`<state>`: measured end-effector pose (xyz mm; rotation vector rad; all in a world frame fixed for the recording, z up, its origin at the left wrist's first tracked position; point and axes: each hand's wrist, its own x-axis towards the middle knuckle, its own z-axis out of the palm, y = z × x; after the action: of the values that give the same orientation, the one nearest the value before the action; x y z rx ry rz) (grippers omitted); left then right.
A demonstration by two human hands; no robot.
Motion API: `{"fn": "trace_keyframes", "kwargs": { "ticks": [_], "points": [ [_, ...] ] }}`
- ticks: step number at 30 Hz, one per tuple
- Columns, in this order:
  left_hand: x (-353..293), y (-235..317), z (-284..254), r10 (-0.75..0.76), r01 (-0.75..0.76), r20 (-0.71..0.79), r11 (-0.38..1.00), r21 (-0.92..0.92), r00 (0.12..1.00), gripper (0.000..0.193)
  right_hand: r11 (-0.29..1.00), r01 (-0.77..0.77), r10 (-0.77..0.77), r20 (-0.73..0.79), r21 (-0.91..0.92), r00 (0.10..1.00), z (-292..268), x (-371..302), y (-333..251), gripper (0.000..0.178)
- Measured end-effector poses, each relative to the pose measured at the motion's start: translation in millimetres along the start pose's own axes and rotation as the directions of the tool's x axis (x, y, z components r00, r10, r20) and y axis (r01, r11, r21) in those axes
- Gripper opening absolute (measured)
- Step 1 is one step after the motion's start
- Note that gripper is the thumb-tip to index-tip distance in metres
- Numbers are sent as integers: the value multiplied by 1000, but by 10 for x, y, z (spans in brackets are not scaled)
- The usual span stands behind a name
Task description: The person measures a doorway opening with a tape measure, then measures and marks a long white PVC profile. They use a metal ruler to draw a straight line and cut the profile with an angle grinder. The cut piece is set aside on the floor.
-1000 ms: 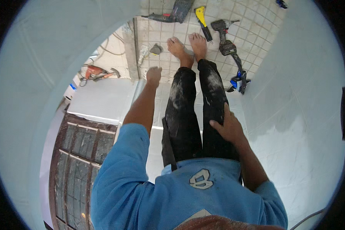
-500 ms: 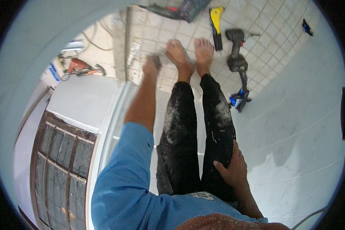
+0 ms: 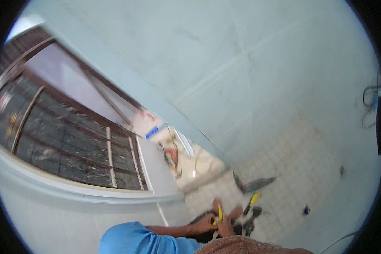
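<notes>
My left hand (image 3: 206, 222) and my right hand (image 3: 225, 228) are close together in front of my body, low in the view. Between them is a slim yellow object (image 3: 220, 213), upright and blurred; its exact kind does not show. Both hands look closed about it, the left at its lower part and the right alongside. Just beyond are my bare feet (image 3: 236, 211). To their right on the floor lie a yellow-and-black hand tool (image 3: 254, 200) and a dark cordless driver (image 3: 253, 219).
A dark power tool (image 3: 258, 185) lies farther off on the tiled floor (image 3: 296, 169). A small dark-and-blue item (image 3: 306, 210) sits to the right. An orange power tool (image 3: 172, 155) lies beyond the threshold, past the barred window (image 3: 72, 139). Pale walls (image 3: 224, 76) surround the floor.
The view has swung up toward the wall and window. My left hand has come back from the floor by my foot, and my right hand has left my leg; both now meet at the yellow object.
</notes>
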<state>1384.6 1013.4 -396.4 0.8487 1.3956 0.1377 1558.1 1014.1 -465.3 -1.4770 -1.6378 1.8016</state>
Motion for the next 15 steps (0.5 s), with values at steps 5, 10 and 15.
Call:
{"fn": "trace_keyframes", "kwargs": {
  "ticks": [5, 10, 15],
  "points": [
    [153, 69, -669, 92, -114, -67, 767, -632, 993, 33, 983, -12, 16, -19, 183, 1000, -29, 916, -307, 48],
    [-726, 1266, -1209, 162, -476, -602, 778, -409, 782, 26, 945, 321, -326, 132, 60, 936, -642, 664, -2769, 47],
    [-1781, 2027, -1880, 304, -792, -920, 611, -13, 249, 24, 865, 495, -446, 324, -82, 834, -636, 665, -4161, 43]
  ]
}}
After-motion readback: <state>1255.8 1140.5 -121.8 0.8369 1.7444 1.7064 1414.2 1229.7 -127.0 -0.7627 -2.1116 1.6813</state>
